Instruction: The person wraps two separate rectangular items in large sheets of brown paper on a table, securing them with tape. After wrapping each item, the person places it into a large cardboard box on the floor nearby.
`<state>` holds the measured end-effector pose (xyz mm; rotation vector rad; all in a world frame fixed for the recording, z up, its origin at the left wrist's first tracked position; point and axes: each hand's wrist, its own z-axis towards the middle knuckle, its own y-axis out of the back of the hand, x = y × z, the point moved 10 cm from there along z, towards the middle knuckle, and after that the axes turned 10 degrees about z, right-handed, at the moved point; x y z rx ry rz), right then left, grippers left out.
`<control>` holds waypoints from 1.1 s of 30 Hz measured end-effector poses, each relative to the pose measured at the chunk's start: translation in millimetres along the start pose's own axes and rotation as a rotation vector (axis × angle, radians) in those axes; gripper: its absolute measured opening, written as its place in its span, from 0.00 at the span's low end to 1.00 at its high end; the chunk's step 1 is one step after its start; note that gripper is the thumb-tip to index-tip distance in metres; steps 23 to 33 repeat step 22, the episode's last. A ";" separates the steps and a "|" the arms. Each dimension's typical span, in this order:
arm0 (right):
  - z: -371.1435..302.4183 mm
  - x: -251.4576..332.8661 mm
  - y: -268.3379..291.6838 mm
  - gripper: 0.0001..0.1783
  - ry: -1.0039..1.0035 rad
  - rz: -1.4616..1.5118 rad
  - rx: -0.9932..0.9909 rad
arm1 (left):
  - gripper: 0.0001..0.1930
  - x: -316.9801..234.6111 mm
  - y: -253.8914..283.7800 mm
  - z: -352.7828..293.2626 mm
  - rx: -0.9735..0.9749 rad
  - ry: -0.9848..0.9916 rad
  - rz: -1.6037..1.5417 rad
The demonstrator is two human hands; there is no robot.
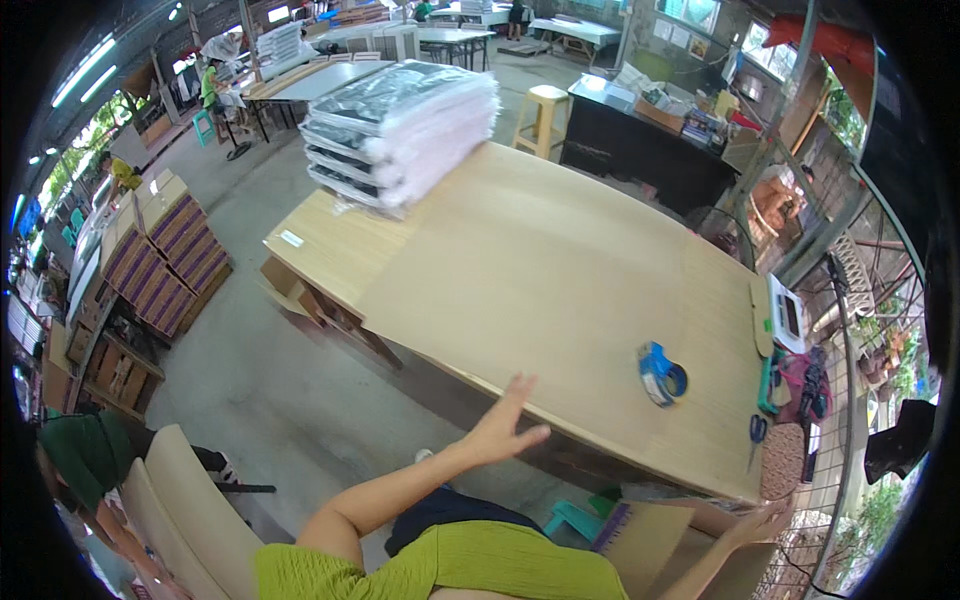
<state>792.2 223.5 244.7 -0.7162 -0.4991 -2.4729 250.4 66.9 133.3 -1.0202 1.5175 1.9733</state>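
My left hand (505, 428) hovers by the front edge of the wooden table (330, 250), fingers spread, holding nothing. On the tabletop a large flat brown sheet (520, 270) covers most of the middle. A blue tape dispenser (660, 375) stands toward its right part. Low at the right, my right hand (757, 524) is beside an open cardboard box (655, 545); its fingers blend with the cardboard, and I cannot tell whether they grip it. Plastic-wrapped packs, black and white, form a stack (400, 130) on the table's far left end.
Scissors (756, 438), a brown textured mat (783, 458) and a white device with a display (787, 313) line the table's right end. Cardboard cartons (165, 250) stand at left. A person in dark green (85, 455) is near folded board (190, 500). A yellow stool (543, 120) stands behind.
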 end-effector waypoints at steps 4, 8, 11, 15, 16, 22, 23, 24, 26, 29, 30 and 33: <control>-8.2 222.5 -150.4 0.19 0.173 0.296 0.323 | 0.39 81.2 155.0 2.3 -0.382 0.110 -0.024; -85.9 375.7 -274.6 0.11 0.194 0.666 0.763 | 0.32 140.3 292.0 16.0 -0.674 0.191 -0.190; -137.2 483.4 -326.3 0.09 0.390 0.676 1.039 | 0.28 207.2 367.5 40.8 -0.759 0.204 -0.351; -160.8 583.2 -357.7 0.10 0.520 0.734 1.195 | 0.25 276.4 440.3 115.0 -0.833 0.247 -0.933; -167.2 604.4 -362.1 0.10 0.529 0.769 1.236 | 0.26 305.0 456.5 135.2 -0.797 0.233 -1.156; -175.2 656.8 -391.6 0.14 0.848 0.869 1.283 | 0.34 432.7 559.4 243.7 -0.830 0.401 -1.441; -175.2 656.8 -391.6 0.14 0.848 0.869 1.283 | 0.34 432.7 559.4 243.7 -0.830 0.401 -1.441; -175.2 656.8 -391.6 0.14 0.848 0.869 1.283 | 0.34 432.7 559.4 243.7 -0.830 0.401 -1.441; -175.2 656.8 -391.6 0.14 0.848 0.869 1.283 | 0.34 432.7 559.4 243.7 -0.830 0.401 -1.441; -175.2 656.8 -391.6 0.14 0.848 0.869 1.283 | 0.34 432.7 559.4 243.7 -0.830 0.401 -1.441; -175.2 656.8 -391.6 0.14 0.848 0.869 1.283 | 0.34 432.7 559.4 243.7 -0.830 0.401 -1.441; -175.2 656.8 -391.6 0.14 0.848 0.869 1.283 | 0.34 432.7 559.4 243.7 -0.830 0.401 -1.441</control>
